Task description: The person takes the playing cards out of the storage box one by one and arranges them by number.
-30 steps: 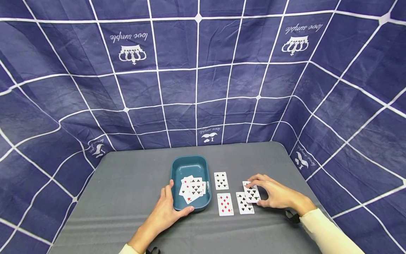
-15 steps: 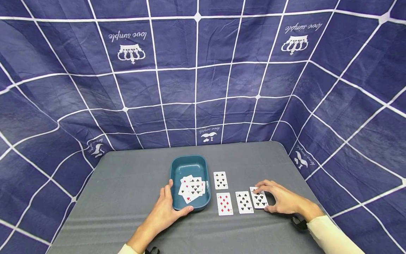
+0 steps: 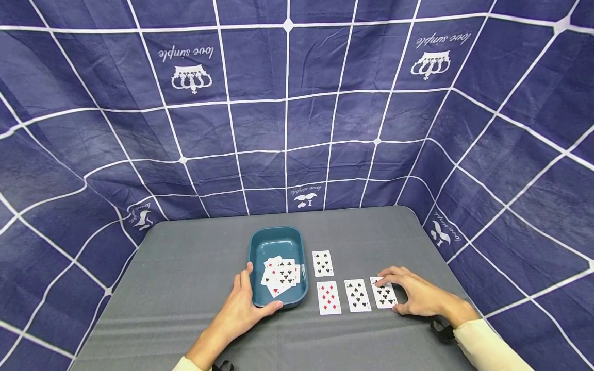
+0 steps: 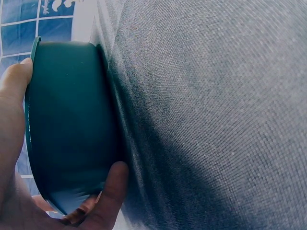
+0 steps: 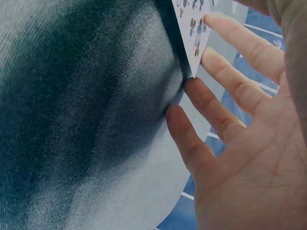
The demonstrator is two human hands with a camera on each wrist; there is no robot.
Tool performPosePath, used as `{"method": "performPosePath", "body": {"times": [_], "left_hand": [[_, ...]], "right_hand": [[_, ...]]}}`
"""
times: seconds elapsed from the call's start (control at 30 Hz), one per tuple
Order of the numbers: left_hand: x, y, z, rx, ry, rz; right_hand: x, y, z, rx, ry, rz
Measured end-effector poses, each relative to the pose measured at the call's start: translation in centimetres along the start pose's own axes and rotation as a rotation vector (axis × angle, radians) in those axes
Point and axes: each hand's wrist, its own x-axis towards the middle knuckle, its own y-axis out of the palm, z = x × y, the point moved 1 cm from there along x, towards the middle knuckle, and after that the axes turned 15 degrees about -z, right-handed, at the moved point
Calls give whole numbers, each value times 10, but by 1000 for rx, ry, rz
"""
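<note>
My left hand (image 3: 243, 304) grips a dark teal plastic tray (image 3: 252, 247) at its near left corner, fingers along the left side and thumb at the front. The left wrist view shows the fingers against the outer wall of the tray (image 4: 72, 115). Several playing cards (image 3: 280, 275) lie loosely piled inside it. My right hand (image 3: 419, 293) holds a clubs playing card (image 3: 384, 294) at the right end of the row, a finger on its top and the thumb at its lower right corner. In the right wrist view, fingertips touch the edge of this clubs card (image 5: 189, 28).
Left of the held card lie a spades card (image 3: 358, 296) and a diamonds card (image 3: 329, 298), face up in a row. Another spades card (image 3: 322, 264) lies behind the diamonds one. Blue gridded cloth (image 3: 287, 103) hangs behind and beside the grey-covered table (image 3: 195, 257).
My right hand has carried the clubs card rightward and slightly nearer, off the spades card it overlapped, to a spot beside it. The left hand and tray stay put.
</note>
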Motion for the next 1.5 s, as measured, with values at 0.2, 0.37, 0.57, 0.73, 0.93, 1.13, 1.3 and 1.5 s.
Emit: {"method": "performPosePath", "body": {"times": [0.2, 0.37, 0.57, 0.73, 0.93, 1.13, 1.3, 1.5], "left_hand": [[0, 0, 0, 0, -2, 0], [0, -1, -1, 2, -8, 5], [1, 0, 0, 4, -7, 3], [2, -1, 0, 6, -7, 2], [2, 0, 0, 3, -6, 3], [0, 1, 1, -5, -8, 9], [0, 0, 1, -13, -9, 10], [0, -1, 0, -14, 2, 6]], "right_hand": [[-3, -1, -3, -8, -19, -19], [-4, -2, -4, -5, -10, -15], [-4, -1, -5, -2, -15, -19], [-5, -2, -7, -15, -29, -33], [-3, -2, -6, -9, -50, -57], [2, -6, -1, 5, -34, -65], [13, -6, 7, -5, -50, -91], [36, -2, 21, -2, -38, -73]]}}
